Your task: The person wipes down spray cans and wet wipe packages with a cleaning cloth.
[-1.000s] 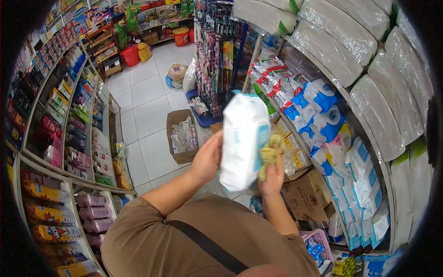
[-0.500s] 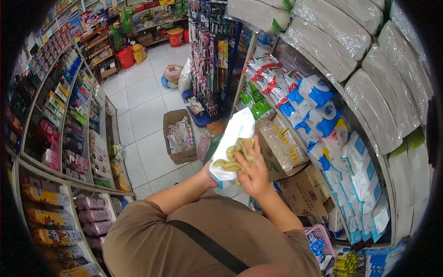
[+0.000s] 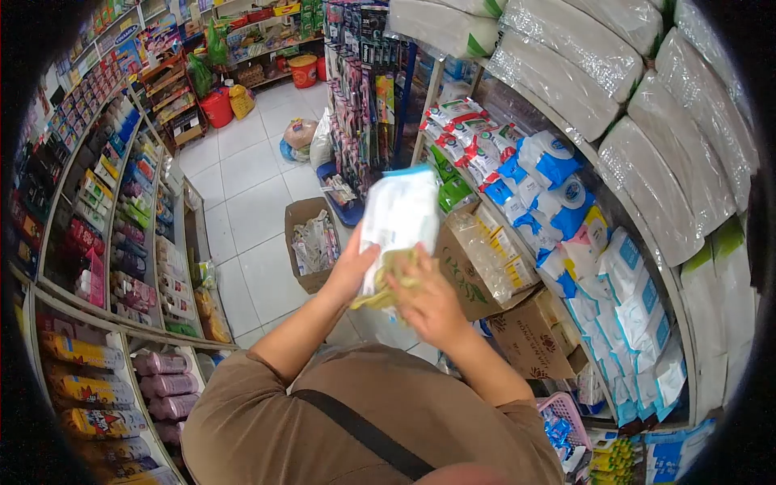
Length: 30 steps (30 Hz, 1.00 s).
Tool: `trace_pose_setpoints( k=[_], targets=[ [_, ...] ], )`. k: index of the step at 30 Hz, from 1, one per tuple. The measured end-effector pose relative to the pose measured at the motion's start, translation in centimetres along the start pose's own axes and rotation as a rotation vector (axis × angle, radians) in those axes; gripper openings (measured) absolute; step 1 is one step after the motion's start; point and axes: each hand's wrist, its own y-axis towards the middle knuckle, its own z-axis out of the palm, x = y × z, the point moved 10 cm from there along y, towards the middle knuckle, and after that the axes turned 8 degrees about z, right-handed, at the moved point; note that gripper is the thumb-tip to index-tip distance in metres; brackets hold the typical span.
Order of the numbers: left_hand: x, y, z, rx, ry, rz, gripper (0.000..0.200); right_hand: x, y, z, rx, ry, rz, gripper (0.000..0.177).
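Note:
A white soft pack with a blue end [image 3: 400,206], likely wipes, is held up in front of my chest, slightly blurred. My left hand [image 3: 352,271] grips its left side, with the thumb on the front. An olive-yellow cloth [image 3: 388,283] lies bunched against the lower part of the pack. My right hand [image 3: 428,301] presses this cloth on the pack, its fingers bent over the folds and smeared a little by motion.
Shelves at right hold blue-and-white packs [image 3: 634,283] and red-and-white packs [image 3: 473,133]. Open cardboard boxes [image 3: 529,335] stand below them. Another box [image 3: 311,242] sits on the tiled floor [image 3: 259,202]. Bottles [image 3: 174,384] line the left shelves; a pink basket [image 3: 566,412] is at lower right.
The pack has turned more upright, its blue end now at the top. My left hand has moved from its lower end to its left side; the cloth is now lower and further left.

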Motion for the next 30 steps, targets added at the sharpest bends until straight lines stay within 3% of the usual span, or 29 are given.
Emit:
trace_pose_setpoints(
  k=[2, 5, 8, 10, 12, 13, 16, 17, 18, 21, 24, 26, 27, 29, 30],
  targets=[
    [0.0, -1.3, 2.5, 0.157, 0.241, -0.085, 0.063, -1.0, 0.9, -3.2, -0.234, -0.064, -0.023, 0.040],
    [1.6, -3.4, 4.1, 0.218, 0.078, -0.075, 0.071, -3.0, 2.3, -8.2, -0.438, -0.108, 0.131, 0.039],
    [0.8, -2.8, 3.8, 0.101, 0.074, -0.007, 0.070, -4.6, 1.6, -6.9, -0.371, 0.071, 0.255, 0.038],
    [-0.9, -1.2, 2.8, 0.000, 0.136, 0.069, 0.063, -4.6, 0.0, -3.3, -0.240, 0.066, 0.208, 0.038],
    [-4.2, 0.0, 3.1, -0.102, 0.004, 0.159, 0.055, -1.5, -0.9, -2.0, -0.250, 0.015, -0.004, 0.038],
    [-5.5, 0.7, 3.6, -0.046, -0.145, 0.212, 0.050, -1.8, -1.2, -2.1, -0.259, 0.076, 0.026, 0.038],
    [-7.4, 0.0, 5.3, 0.049, -0.371, 0.129, 0.049, -2.8, -1.5, -3.1, -0.343, 0.256, 0.109, 0.040],
    [-9.3, -1.0, 7.1, 0.049, -0.075, 0.184, 0.059, -3.3, -1.7, -4.2, -0.396, 0.316, 0.129, 0.041],
    [-8.6, -1.2, 7.4, 0.127, -0.098, 0.140, 0.066, -3.7, -2.1, -5.2, -0.447, 0.377, 0.149, 0.042],
    [-5.1, -2.7, 7.2, 0.435, -0.181, 0.027, 0.095, -3.9, -1.8, -5.0, -0.351, 0.423, 0.259, 0.043],
    [0.5, -3.7, 5.6, 0.306, -0.611, -0.250, 0.087, -3.6, -1.4, -3.9, -0.331, 0.385, 0.312, 0.040],
    [2.2, -3.5, 4.5, 0.233, -0.605, -0.270, 0.076, -3.0, -1.3, -3.5, -0.293, 0.272, 0.259, 0.041],
    [2.5, -3.4, 4.3, 0.196, -0.591, -0.279, 0.073, -2.5, -1.5, -2.6, -0.260, 0.389, 0.164, 0.042],
    [2.8, -3.3, 4.0, 0.196, -0.683, -0.322, 0.061, 0.1, -1.1, -0.8, -0.016, 0.133, -0.014, 0.042],
    [2.9, -2.9, 3.1, 0.180, -0.563, -0.285, 0.058, 1.1, -0.8, 0.4, 0.097, 0.042, -0.081, 0.042]
  ],
)
